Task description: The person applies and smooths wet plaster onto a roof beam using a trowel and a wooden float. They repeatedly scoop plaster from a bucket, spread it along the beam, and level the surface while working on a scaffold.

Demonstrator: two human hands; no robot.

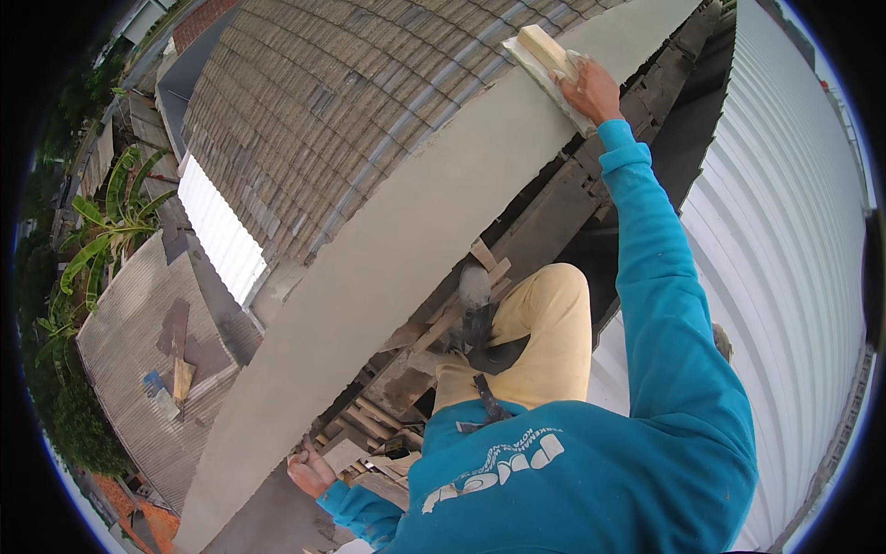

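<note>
My right hand (pixel 591 90) grips a pale plastering float (pixel 538 57), smeared with plaster, against the top stretch of a long, smooth grey plastered band (pixel 360 249). The band runs diagonally from upper right to lower left, with a ragged edge toward my body. Low on that edge, near my waist, my left hand (pixel 314 473) has its fingers curled on the band's edge. My bent leg in cream trousers (pixel 544 332) is over wooden boards (pixel 374 420) beside the band.
A tiled roof (pixel 314 111) borders the band's far side. White corrugated roofing (pixel 784 231) curves along the right, beside a dark gap. A lower corrugated roof (pixel 138 342) with loose boards, a banana plant (pixel 111 231) and a white sheet roof (pixel 217 226) lie to the left.
</note>
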